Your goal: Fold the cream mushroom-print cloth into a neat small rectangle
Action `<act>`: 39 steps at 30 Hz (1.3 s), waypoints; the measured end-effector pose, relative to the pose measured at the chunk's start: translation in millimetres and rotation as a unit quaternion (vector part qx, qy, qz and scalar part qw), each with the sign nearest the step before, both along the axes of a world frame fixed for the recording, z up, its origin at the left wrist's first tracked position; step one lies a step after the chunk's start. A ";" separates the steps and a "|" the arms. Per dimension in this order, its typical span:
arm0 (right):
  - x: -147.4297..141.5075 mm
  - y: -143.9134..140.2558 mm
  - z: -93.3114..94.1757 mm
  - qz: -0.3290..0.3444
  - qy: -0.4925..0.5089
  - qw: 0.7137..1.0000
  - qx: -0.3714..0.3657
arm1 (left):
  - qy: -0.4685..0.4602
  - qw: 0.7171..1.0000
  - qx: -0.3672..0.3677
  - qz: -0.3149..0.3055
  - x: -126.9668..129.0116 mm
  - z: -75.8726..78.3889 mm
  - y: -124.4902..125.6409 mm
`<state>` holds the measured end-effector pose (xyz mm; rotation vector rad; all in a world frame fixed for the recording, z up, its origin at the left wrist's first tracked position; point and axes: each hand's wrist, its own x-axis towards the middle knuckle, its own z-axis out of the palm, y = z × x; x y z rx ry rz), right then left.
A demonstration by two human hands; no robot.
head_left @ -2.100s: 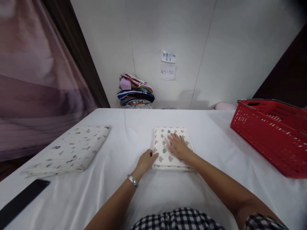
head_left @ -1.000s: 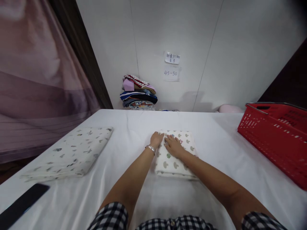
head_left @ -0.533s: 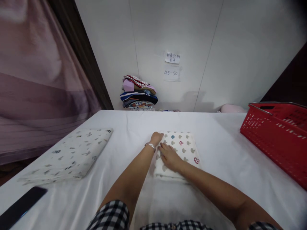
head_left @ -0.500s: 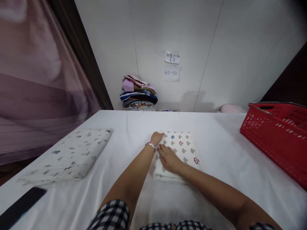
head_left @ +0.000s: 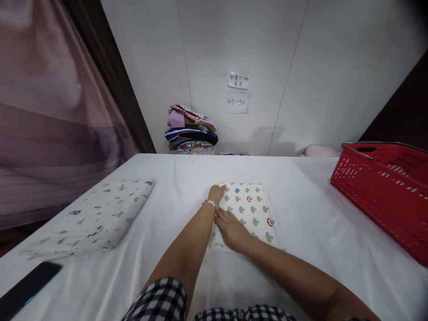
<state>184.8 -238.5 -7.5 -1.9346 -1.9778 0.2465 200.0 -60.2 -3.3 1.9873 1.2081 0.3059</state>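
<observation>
A folded white cloth (head_left: 252, 208) with grey mushroom shapes and a few blue and red ones lies flat on the table. At its far left corner is my left hand (head_left: 216, 193), thumb over the top and fingers curled at the edge, partly hidden; a silver bracelet circles the wrist. My right hand (head_left: 234, 231) rests flat on the cloth's left side, fingers stretched toward my left wrist. Further left lies a larger folded white cloth (head_left: 100, 214) with a leaf-like print.
White fabric covers the table (head_left: 294, 178). On the right stands a red plastic basket (head_left: 384, 191). A dark phone-like slab (head_left: 30, 283) lies at the near left. Behind the table are a stack of folded textiles (head_left: 192, 129) and a wall with paper notes (head_left: 238, 91).
My right hand has slid a little left and nearer across the mushroom cloth. My left hand stays at the far left corner. The view has shifted slightly.
</observation>
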 end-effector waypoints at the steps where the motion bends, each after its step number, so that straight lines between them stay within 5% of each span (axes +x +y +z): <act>1: -1.2 -2.8 1.9 0.000 0.007 1.000 -0.002 | -0.002 1.000 0.002 0.003 -2.6 1.2 -3.4; 12: -10.1 -92.2 18.1 0.027 0.102 0.994 -0.030 | -0.039 0.997 0.054 -0.038 -68.8 1.6 -61.0; 16: 22.3 -110.9 14.4 -0.112 0.061 0.990 0.053 | -0.042 0.996 0.071 -0.042 -91.4 -5.4 -79.3; 19: 45.4 -120.1 2.0 -0.211 0.057 0.975 0.040 | -0.027 0.998 0.049 -0.037 -98.4 -6.1 -81.9; 27: 66.8 -134.6 -31.5 -0.359 0.239 0.896 0.109 | 0.031 0.998 -0.011 -0.054 -97.9 0.8 -77.6; 32: 48.1 -130.0 -36.9 -0.335 0.291 0.894 0.063 | -0.009 0.999 0.002 -0.053 -103.9 10.8 -64.3; 35: 28.0 -131.1 -34.0 -0.254 0.276 0.926 0.041 | -0.005 0.998 0.046 -0.039 -117.3 16.7 -37.7; 39: 17.9 -132.1 -23.8 -0.178 0.233 0.956 0.027 | 0.061 0.997 0.018 -0.040 -136.3 17.4 -8.1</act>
